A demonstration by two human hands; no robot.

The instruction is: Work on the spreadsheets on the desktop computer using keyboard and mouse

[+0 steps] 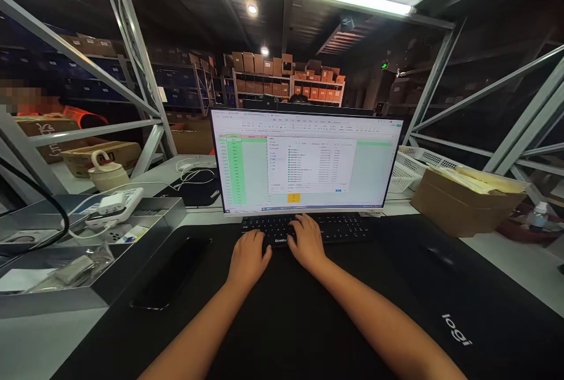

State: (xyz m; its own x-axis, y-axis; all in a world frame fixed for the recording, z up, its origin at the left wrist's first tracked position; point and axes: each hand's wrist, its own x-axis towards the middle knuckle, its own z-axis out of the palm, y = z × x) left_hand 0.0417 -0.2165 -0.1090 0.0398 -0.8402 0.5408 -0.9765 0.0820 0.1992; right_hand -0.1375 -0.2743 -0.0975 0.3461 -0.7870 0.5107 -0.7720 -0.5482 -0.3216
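A black keyboard (343, 227) lies at the foot of a monitor (308, 162), which shows a spreadsheet with a file window over it. On the keyboard's left end rests my left hand (247, 255), open, fingers on the keys and thumb held out to the side. My right hand (307, 240) is open too, its fingers spread over the middle keys. Neither hand grips anything. Both forearms lie across a black desk mat (282, 321). A dark mouse (440, 255) sits on the mat to the right, away from my hand.
A phone (171, 274) lies left on the mat, beside a grey tray (101, 277) with cables and bags. A cream lidded container (108, 174) stands behind. At right are a cardboard box (462, 201) and white baskets (403, 171). A person in orange (83, 115) is far left.
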